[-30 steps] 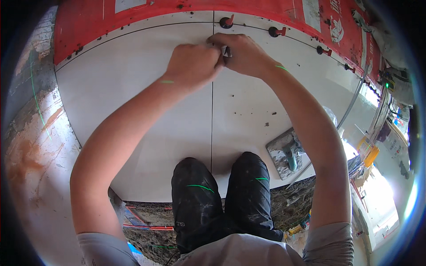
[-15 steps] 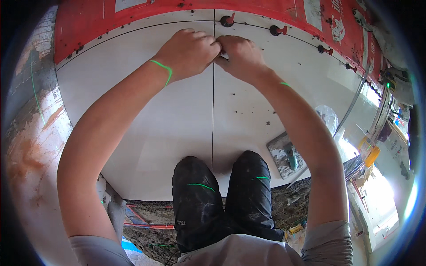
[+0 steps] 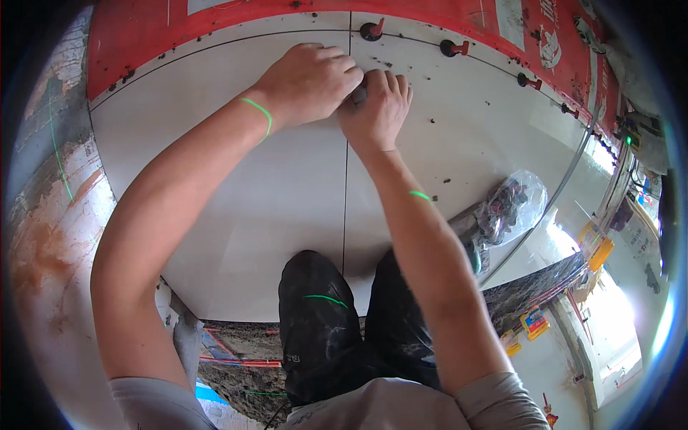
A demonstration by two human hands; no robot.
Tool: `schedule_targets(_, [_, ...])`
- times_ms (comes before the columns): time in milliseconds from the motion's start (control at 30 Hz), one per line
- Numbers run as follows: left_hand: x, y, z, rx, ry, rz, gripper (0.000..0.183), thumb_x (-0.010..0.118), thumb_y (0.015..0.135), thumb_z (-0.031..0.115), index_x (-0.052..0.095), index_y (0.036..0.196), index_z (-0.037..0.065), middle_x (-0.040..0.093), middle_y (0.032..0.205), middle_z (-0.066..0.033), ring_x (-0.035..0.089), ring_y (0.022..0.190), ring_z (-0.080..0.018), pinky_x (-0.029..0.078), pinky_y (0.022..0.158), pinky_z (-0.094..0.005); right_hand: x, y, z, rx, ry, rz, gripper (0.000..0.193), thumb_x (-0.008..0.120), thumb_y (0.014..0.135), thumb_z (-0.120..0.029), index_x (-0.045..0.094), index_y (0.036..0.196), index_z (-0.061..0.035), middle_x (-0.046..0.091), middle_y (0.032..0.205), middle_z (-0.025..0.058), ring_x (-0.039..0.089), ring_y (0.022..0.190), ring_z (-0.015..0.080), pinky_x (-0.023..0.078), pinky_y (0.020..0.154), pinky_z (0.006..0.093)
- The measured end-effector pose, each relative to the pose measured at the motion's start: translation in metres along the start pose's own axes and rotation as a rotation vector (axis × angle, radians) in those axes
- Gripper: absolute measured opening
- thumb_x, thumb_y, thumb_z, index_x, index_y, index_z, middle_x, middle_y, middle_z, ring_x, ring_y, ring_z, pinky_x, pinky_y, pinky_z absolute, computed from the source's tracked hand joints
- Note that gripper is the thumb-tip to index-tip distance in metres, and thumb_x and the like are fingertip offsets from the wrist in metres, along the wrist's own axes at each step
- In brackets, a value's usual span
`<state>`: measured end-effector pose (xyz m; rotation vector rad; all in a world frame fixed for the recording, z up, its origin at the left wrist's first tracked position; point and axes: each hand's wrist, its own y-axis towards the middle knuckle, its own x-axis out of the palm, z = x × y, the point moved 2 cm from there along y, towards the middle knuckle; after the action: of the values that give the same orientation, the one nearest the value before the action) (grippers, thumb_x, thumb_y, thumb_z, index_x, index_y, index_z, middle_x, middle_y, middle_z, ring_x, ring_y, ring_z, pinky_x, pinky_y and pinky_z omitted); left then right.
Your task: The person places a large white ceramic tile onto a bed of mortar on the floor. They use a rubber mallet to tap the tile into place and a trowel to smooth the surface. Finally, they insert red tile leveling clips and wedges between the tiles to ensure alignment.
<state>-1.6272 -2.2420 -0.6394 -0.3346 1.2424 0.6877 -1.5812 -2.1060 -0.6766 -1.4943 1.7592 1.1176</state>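
Over the dark joint [image 3: 345,201] between two large pale floor tiles [image 3: 279,193], my hands come together near the far edge. My left hand [image 3: 309,82] is closed, with its knuckles uppermost and its fingertips hidden. My right hand [image 3: 375,107], also closed, sits just right of it, thumb side toward the left hand. A small greyish piece shows between the right thumb and fingers; its kind cannot be made out. Just beyond my hands, a tile leveler [image 3: 372,31] with a black round base and red handle stands on the far joint.
More levelers [image 3: 454,48] follow that joint rightward. A red printed protective sheet [image 3: 143,43] covers the far floor. At right lie a clear plastic bag [image 3: 516,208] of dark pieces, a teal-handled trowel [image 3: 476,256] and a grey hose [image 3: 566,179]. Rough mortar [image 3: 236,380] shows below the tile edge.
My right hand has turned more upright, and its forearm has swung left, uncovering the plastic bag. My left hand has barely moved and stays closed.
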Motion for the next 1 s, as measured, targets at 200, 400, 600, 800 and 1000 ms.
schedule_targets(200, [0.011,-0.005,0.006,-0.063,-0.081,0.237,0.008,0.067,0.079,0.014,0.061,0.079,0.009,0.061,0.077,-0.0038,0.062,0.076,-0.0234,0.051,0.069,-0.0365,0.004,-0.009,-0.005,0.189,-0.017,0.021,0.014,0.066,0.075,-0.013,0.058,0.084,-0.0069,0.059,0.081,0.0112,0.054,0.083,0.0334,0.044,0.075,0.0445])
schedule_targets(400, [0.032,-0.033,0.023,-0.51,-0.029,0.387,0.026,0.076,0.07,0.032,0.066,0.085,0.012,0.059,0.079,-0.0027,0.057,0.084,-0.0231,0.042,0.076,-0.0383,-0.052,0.014,-0.012,0.537,0.177,-0.386,0.041,0.066,0.083,-0.04,0.062,0.073,-0.0011,0.063,0.071,0.0157,0.061,0.067,0.0346,0.049,0.065,0.0443])
schedule_targets(600, [0.06,-0.01,0.036,-0.695,0.125,0.412,0.017,0.07,0.072,0.029,0.063,0.069,0.014,0.056,0.077,-0.001,0.053,0.082,-0.0228,0.038,0.075,-0.0392,-0.038,0.025,-0.026,0.667,0.174,-0.457,0.053,0.059,0.085,-0.047,0.063,0.06,-0.001,0.06,0.059,0.0186,0.061,0.06,0.0388,0.051,0.062,0.0453])
schedule_targets(800, [0.06,-0.005,0.036,-0.594,0.16,0.409,0.015,0.065,0.075,0.028,0.062,0.072,0.014,0.054,0.079,-0.0031,0.051,0.087,-0.0244,0.037,0.077,-0.0385,-0.029,0.017,-0.031,0.708,0.217,-0.285,0.044,0.058,0.084,-0.039,0.066,0.065,-0.0004,0.064,0.065,0.0211,0.064,0.065,0.0407,0.052,0.064,0.0482])
schedule_targets(1000, [0.055,-0.007,0.014,-0.338,0.086,0.208,0.014,0.063,0.076,0.025,0.061,0.077,0.011,0.053,0.088,-0.0055,0.049,0.091,-0.026,0.038,0.082,-0.0401,-0.022,0.014,-0.032,0.654,0.267,-0.185,0.042,0.06,0.084,-0.028,0.058,0.06,0.0063,0.054,0.054,0.0215,0.052,0.048,0.0319,0.047,0.057,0.0443])
